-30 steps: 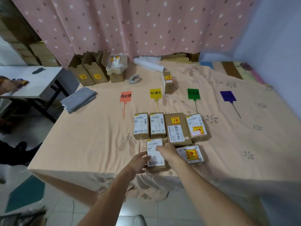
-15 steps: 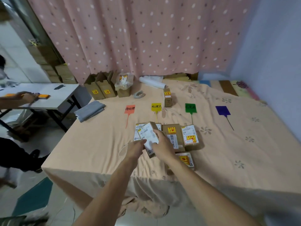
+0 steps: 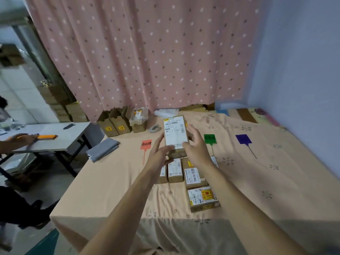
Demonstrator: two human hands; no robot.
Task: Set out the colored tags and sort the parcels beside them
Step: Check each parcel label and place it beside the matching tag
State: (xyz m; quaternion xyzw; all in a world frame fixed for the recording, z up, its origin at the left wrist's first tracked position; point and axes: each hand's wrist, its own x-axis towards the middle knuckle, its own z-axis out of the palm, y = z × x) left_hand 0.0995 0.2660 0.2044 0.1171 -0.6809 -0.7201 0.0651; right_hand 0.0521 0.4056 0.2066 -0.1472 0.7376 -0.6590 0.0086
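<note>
I hold a brown parcel [image 3: 175,134] with a white shipping label upright above the table, label facing me. My left hand [image 3: 159,153] grips its lower left side and my right hand [image 3: 196,148] its right side. On the peach cloth lie a red tag [image 3: 146,144], a green tag [image 3: 209,139] and a blue tag [image 3: 243,139]; the yellow tag is hidden behind the held parcel. Below my hands several parcels lie flat in a row [image 3: 175,170], one with a yellow sticker [image 3: 194,174]. Nearer the front edge sits another parcel [image 3: 203,198].
Open cardboard boxes [image 3: 115,123], a bagged box [image 3: 138,119] and a tape dispenser [image 3: 155,128] stand at the back under the pink curtain. A folded grey cloth [image 3: 104,149] lies at the left edge. Another person's hand [image 3: 22,139] rests on a white side table [image 3: 55,142].
I lifted the labelled parcel from the front of the table and raised it upright in front of me with both hands. My view tilted upward.
</note>
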